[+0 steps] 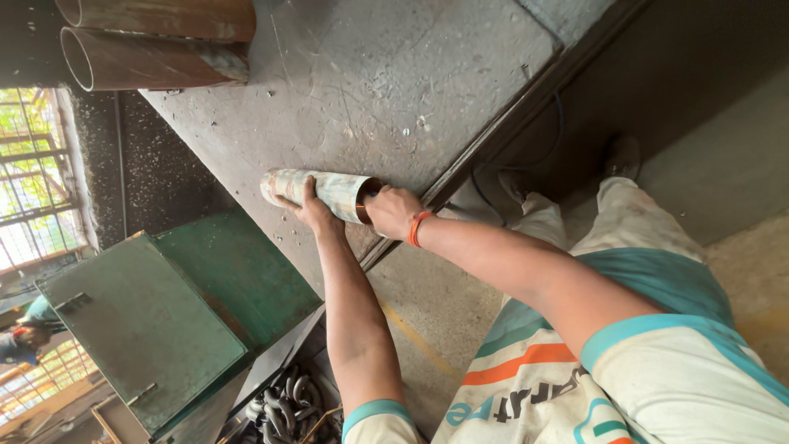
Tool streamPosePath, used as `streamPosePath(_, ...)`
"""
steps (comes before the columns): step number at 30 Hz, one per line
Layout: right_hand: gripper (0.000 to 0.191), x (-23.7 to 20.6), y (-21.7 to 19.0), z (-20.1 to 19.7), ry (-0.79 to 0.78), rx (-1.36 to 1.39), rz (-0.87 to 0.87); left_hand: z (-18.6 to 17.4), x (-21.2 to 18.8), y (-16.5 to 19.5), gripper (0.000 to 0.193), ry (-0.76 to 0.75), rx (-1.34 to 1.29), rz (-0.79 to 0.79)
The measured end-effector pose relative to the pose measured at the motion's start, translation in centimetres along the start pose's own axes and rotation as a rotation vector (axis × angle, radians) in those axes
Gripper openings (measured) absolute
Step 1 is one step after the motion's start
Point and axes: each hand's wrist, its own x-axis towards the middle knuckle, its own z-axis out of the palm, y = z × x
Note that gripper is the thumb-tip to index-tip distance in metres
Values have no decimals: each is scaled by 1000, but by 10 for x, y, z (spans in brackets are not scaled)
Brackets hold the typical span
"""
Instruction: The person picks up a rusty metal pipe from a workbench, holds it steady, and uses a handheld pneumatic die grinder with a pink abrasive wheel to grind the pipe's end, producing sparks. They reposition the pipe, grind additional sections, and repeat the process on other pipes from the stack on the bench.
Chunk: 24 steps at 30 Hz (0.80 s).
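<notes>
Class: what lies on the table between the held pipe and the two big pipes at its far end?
Head view: only bare, scratched table between pipe and big pipes.

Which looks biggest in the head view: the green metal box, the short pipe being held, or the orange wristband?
1. green metal box, nearer the camera, so its lead may be exaggerated
2. short pipe
3. orange wristband

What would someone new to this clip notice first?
Both hands on a short pale metal tube lying on the scratched steel table: the left hand rests on its side, the right hand grips its open end. Two larger rusty pipes lie at the table's far corner, and a green metal cabinet stands at lower left.
</notes>
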Motion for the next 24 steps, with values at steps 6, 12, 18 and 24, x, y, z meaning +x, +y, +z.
streamPosePath(6, 21, 1, 1, -3, -6, -45, 2, 2, 1, 1, 108, -8, -4, -1)
streamPosePath(12, 22, 4, 0, 2, 8, -36, 5, 1, 2, -2, 107, 0, 15, 14)
streamPosePath(18, 22, 0, -1, 0, 21, -27, -3, -1, 2, -3, 107, -1, 10, 4)
streamPosePath(24, 22, 3, -2, -4, -34, -62, -4, 0, 3, -2, 107, 12, 18, -5)
